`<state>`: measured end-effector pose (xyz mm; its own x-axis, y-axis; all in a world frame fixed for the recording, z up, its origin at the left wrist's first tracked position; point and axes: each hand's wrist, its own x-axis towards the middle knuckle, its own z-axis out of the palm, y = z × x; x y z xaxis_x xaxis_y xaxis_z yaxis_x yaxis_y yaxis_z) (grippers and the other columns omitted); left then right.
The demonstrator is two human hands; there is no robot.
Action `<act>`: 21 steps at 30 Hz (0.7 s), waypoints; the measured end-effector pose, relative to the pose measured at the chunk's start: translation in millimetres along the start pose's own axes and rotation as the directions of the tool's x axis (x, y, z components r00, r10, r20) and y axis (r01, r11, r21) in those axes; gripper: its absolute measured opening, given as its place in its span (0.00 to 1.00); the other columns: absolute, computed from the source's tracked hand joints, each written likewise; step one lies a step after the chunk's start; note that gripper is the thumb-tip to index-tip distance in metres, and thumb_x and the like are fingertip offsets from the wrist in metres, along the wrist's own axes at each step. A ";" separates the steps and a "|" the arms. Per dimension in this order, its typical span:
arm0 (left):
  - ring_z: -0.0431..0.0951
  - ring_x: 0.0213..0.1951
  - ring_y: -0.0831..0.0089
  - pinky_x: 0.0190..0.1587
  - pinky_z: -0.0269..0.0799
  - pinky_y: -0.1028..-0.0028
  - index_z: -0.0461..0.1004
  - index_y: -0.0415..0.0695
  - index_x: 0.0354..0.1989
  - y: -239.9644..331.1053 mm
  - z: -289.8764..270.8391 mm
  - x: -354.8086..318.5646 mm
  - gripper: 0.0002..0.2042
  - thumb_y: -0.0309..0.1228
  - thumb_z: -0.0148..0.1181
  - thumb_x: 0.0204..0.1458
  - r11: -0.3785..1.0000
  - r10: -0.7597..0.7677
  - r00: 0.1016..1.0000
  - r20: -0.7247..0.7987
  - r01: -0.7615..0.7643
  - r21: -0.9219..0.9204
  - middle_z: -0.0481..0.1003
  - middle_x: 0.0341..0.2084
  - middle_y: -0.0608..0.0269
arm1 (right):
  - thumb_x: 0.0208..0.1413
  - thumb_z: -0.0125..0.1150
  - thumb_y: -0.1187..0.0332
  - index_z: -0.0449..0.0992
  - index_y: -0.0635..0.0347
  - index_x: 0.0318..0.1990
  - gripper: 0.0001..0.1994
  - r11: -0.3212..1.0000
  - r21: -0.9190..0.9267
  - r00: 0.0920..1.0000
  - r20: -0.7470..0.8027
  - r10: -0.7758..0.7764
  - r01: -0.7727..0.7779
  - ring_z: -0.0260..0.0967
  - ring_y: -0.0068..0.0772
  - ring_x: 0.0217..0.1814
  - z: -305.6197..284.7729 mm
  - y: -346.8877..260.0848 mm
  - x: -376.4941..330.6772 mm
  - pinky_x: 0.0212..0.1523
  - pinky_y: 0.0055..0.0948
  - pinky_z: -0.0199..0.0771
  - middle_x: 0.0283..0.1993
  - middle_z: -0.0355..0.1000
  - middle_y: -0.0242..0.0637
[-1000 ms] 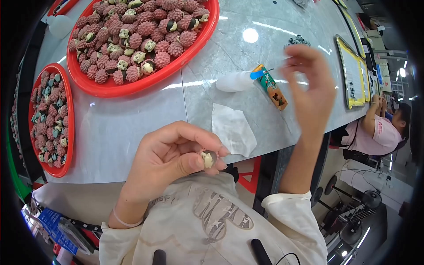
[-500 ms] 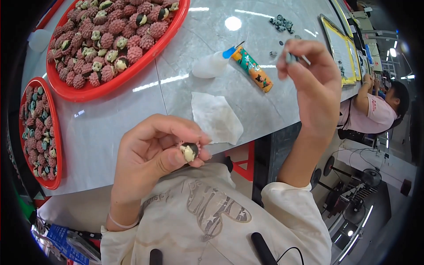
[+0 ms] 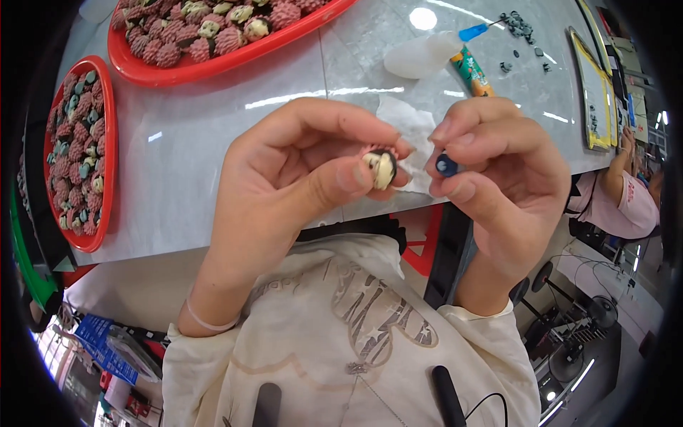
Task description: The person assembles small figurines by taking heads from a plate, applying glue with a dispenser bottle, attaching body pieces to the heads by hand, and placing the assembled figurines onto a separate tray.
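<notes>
Between the thumb and fingers of my left hand (image 3: 274, 174) is a small figure (image 3: 381, 169), pink and spiky with a cream and black front. My right hand (image 3: 509, 167) pinches a small dark blue round piece (image 3: 447, 166) with a pale spot on it. The two pieces are close together but apart, above the table's near edge. Behind my hands lies a white cloth (image 3: 410, 114), partly covered by them. Beyond it are a squeeze bottle (image 3: 421, 57) with a blue needle tip and an orange and green tube (image 3: 471, 71).
A large red tray (image 3: 213, 71) of pink figures is at the far left, and a smaller red tray (image 3: 109, 164) stands left of it. Small dark pieces (image 3: 519, 27) lie in a heap at the far right, near a yellow-edged board (image 3: 596, 92). Another person (image 3: 626, 203) sits at the right.
My right hand has come down and left from above the table, bringing the small piece beside the figure. My left hand appears higher and farther right. The whole view has shifted.
</notes>
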<state>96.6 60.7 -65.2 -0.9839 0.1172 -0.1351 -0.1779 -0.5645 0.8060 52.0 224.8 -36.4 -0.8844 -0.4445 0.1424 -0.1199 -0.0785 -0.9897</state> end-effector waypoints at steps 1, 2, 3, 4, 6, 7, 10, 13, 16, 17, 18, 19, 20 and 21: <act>0.71 0.29 0.73 0.29 0.67 0.82 0.63 0.36 0.33 0.5 0.4 0.2 0.19 0.39 0.57 0.40 1.000 0.001 1.000 -0.004 -0.001 0.000 0.68 0.30 0.56 | 0.36 0.58 0.79 0.66 0.68 0.29 0.10 0.987 -0.113 0.992 0.063 -0.106 0.112 0.63 0.29 0.29 1.0 1.4 1.2 0.29 0.18 0.65 0.32 0.63 0.46; 0.71 0.29 0.74 0.29 0.67 0.82 0.63 0.37 0.33 1.0 0.3 0.1 0.19 0.39 0.58 0.39 1.000 0.001 1.000 -0.008 -0.001 -0.001 0.68 0.30 0.56 | 0.36 0.58 0.79 0.66 0.68 0.29 0.10 0.988 -0.107 0.993 0.061 -0.103 0.109 0.63 0.29 0.29 2.6 2.9 1.5 0.29 0.18 0.65 0.32 0.63 0.46; 0.71 0.29 0.74 0.29 0.67 0.82 0.63 0.37 0.33 1.4 0.5 -0.2 0.19 0.39 0.58 0.39 1.000 -0.001 1.000 -0.014 0.001 0.001 0.68 0.30 0.56 | 0.34 0.58 0.80 0.66 0.68 0.28 0.10 0.972 -0.157 0.983 0.086 -0.163 0.175 0.64 0.30 0.30 3.8 3.9 1.9 0.30 0.19 0.65 0.32 0.63 0.46; 0.70 0.29 0.75 0.29 0.67 0.82 0.64 0.36 0.33 1.5 0.5 -0.6 0.19 0.39 0.58 0.39 1.000 0.017 1.000 -0.016 -0.017 -0.003 0.68 0.30 0.57 | 0.33 0.59 0.81 0.66 0.68 0.27 0.10 0.949 -0.205 0.969 0.112 -0.221 0.240 0.64 0.30 0.30 5.1 4.6 1.9 0.30 0.19 0.65 0.31 0.64 0.46; 0.70 0.29 0.76 0.28 0.67 0.83 0.64 0.36 0.32 1.1 -0.1 -1.6 0.19 0.38 0.58 0.39 0.999 0.033 0.999 -0.020 -0.033 -0.006 0.67 0.30 0.57 | 0.32 0.59 0.82 0.66 0.68 0.27 0.10 0.956 -0.190 0.975 0.067 -0.212 0.221 0.65 0.31 0.30 11.0 3.8 -0.3 0.30 0.20 0.65 0.30 0.65 0.46; 0.70 0.28 0.77 0.28 0.67 0.83 0.64 0.36 0.32 0.5 -0.8 -1.8 0.18 0.38 0.58 0.39 1.000 0.023 1.000 -0.011 -0.023 -0.004 0.67 0.29 0.57 | 0.32 0.59 0.82 0.67 0.68 0.27 0.11 0.962 -0.179 0.978 0.020 -0.206 0.206 0.65 0.32 0.31 12.8 3.7 -1.1 0.31 0.20 0.66 0.28 0.65 0.46; 0.69 0.27 0.78 0.27 0.67 0.84 0.65 0.36 0.32 -2.3 -2.0 -2.3 0.18 0.37 0.58 0.39 1.000 0.010 1.000 0.003 -0.010 -0.016 0.68 0.28 0.58 | 0.32 0.60 0.82 0.67 0.68 0.26 0.10 0.924 -0.249 0.956 0.042 -0.289 0.290 0.66 0.32 0.29 12.9 7.8 -3.2 0.29 0.20 0.66 0.26 0.66 0.46; 0.69 0.26 0.77 0.26 0.67 0.84 0.66 0.36 0.31 -3.1 -2.7 -2.5 0.17 0.36 0.59 0.38 0.999 0.002 1.000 0.006 -0.001 -0.043 0.68 0.26 0.59 | 0.33 0.59 0.82 0.67 0.68 0.25 0.08 0.872 -0.313 0.924 0.065 -0.376 0.377 0.67 0.30 0.24 15.1 8.7 -3.0 0.23 0.18 0.67 0.26 0.65 0.48; 0.69 0.25 0.77 0.27 0.67 0.83 0.67 0.35 0.30 -6.6 -3.4 -1.6 0.15 0.33 0.60 0.37 0.999 0.044 0.999 -0.003 -0.044 -0.021 0.68 0.24 0.60 | 0.34 0.59 0.81 0.67 0.68 0.24 0.07 0.763 -0.469 0.883 0.093 -0.459 0.446 0.66 0.27 0.20 18.1 7.7 -3.3 0.18 0.15 0.66 0.25 0.65 0.48; 0.69 0.25 0.77 0.27 0.68 0.83 0.68 0.35 0.29 -8.0 -3.1 -1.1 0.14 0.32 0.60 0.36 0.995 0.094 0.996 -0.005 -0.094 0.011 0.68 0.23 0.60 | 0.34 0.59 0.81 0.67 0.68 0.24 0.07 0.765 -0.465 0.884 0.093 -0.458 0.445 0.66 0.27 0.20 19.4 8.2 -3.3 0.18 0.15 0.66 0.25 0.65 0.48; 0.69 0.25 0.77 0.27 0.68 0.83 0.68 0.35 0.29 -7.8 -3.4 -0.9 0.14 0.32 0.60 0.36 0.996 0.093 0.996 -0.007 -0.093 0.013 0.68 0.23 0.60 | 0.34 0.59 0.81 0.67 0.68 0.24 0.07 0.761 -0.474 0.882 0.078 -0.465 0.443 0.66 0.25 0.19 21.7 9.2 -2.9 0.17 0.14 0.66 0.25 0.65 0.48; 0.69 0.25 0.77 0.27 0.68 0.82 0.68 0.35 0.28 -7.2 -3.4 -0.7 0.13 0.31 0.61 0.35 0.995 0.096 0.995 -0.020 -0.095 0.022 0.68 0.23 0.60 | 0.35 0.58 0.81 0.67 0.68 0.24 0.07 0.756 -0.484 0.879 0.063 -0.472 0.441 0.65 0.24 0.18 23.5 9.9 -2.5 0.16 0.14 0.66 0.25 0.65 0.48; 0.70 0.26 0.77 0.28 0.68 0.82 0.69 0.35 0.27 -6.3 -3.4 -0.2 0.13 0.30 0.61 0.35 0.995 0.100 0.995 -0.032 -0.099 0.031 0.67 0.22 0.61 | 0.35 0.58 0.81 0.67 0.68 0.24 0.07 0.757 -0.482 0.878 0.062 -0.474 0.442 0.65 0.24 0.18 24.8 9.7 -2.5 0.16 0.14 0.66 0.25 0.65 0.48; 0.70 0.26 0.77 0.28 0.68 0.82 0.69 0.35 0.27 -5.8 -3.1 0.2 0.13 0.30 0.61 0.35 0.994 0.101 0.994 -0.035 -0.100 0.033 0.67 0.22 0.61 | 0.35 0.58 0.81 0.67 0.68 0.24 0.07 0.759 -0.498 0.887 0.046 -0.460 0.419 0.65 0.23 0.18 25.8 9.5 -2.9 0.16 0.14 0.66 0.25 0.65 0.48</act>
<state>97.4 61.5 -71.8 -0.9969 0.0306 -0.0729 -0.0777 -0.5459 0.8342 65.1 202.4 -45.8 -0.7085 -0.3990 0.5822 -0.6865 0.1982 -0.6996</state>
